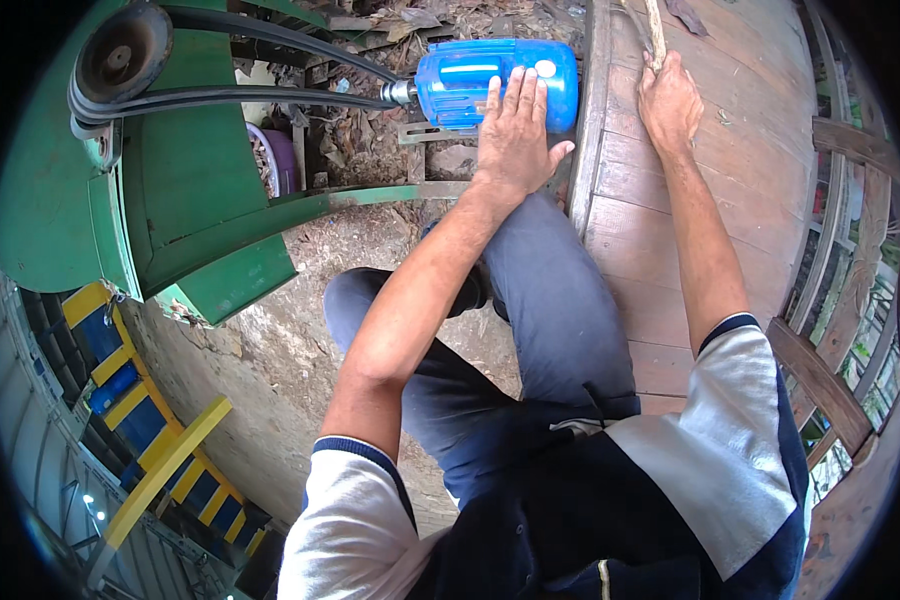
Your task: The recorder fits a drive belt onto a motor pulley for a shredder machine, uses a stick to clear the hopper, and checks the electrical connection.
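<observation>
Planks of a worn wooden surface (670, 200) run along the right, dirt ground (270, 340) below. Left hand (515, 130) lies flat on a blue motor (460, 80); right hand (670, 100) grips a stick (655, 30), cut off above. Belt (270, 95) partly hidden.

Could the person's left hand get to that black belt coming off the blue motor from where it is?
Probably yes. The left hand lies flat on the blue motor, and the black belt starts at the motor's shaft nearby, with nothing visible between them.
</observation>
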Demonstrator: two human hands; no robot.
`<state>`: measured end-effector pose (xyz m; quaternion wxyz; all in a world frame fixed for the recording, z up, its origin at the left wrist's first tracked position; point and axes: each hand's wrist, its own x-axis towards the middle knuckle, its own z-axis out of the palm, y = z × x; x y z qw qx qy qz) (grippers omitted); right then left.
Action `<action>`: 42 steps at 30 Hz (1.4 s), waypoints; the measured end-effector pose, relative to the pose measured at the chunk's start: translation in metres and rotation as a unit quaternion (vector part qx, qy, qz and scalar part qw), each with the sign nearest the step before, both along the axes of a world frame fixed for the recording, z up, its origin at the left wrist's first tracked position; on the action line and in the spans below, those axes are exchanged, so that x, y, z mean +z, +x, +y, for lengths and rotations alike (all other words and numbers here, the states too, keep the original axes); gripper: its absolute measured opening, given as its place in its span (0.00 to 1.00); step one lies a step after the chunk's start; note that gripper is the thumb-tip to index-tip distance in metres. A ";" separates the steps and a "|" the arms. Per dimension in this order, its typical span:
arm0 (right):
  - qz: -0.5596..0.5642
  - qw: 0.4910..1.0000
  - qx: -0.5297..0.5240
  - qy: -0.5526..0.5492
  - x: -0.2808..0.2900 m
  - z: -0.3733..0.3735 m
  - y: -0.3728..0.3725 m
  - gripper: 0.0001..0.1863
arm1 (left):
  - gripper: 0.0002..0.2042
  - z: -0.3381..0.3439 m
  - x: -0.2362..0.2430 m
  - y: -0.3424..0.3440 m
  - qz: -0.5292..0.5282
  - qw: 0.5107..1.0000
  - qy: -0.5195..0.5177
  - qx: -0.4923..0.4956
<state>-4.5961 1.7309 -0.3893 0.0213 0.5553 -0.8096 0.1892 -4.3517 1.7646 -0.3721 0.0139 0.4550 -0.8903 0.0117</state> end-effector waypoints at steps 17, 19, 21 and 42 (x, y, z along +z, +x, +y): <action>-0.023 1.000 -0.013 -0.003 -0.001 -0.002 0.001 0.18 | 0.46 0.007 -0.006 -0.002 -0.055 0.996 0.064 -0.005; -0.029 0.999 -0.014 0.000 0.004 -0.002 0.005 0.18 | 0.46 0.007 -0.005 -0.002 -0.064 0.996 0.065 -0.001; -0.034 0.999 -0.016 0.004 0.006 -0.003 0.006 0.18 | 0.47 0.007 -0.003 -0.002 -0.067 0.995 0.070 0.004; -0.040 0.999 0.012 -0.033 -0.003 -0.002 -0.001 0.18 | 0.48 0.004 0.005 -0.009 -0.095 0.989 0.109 0.012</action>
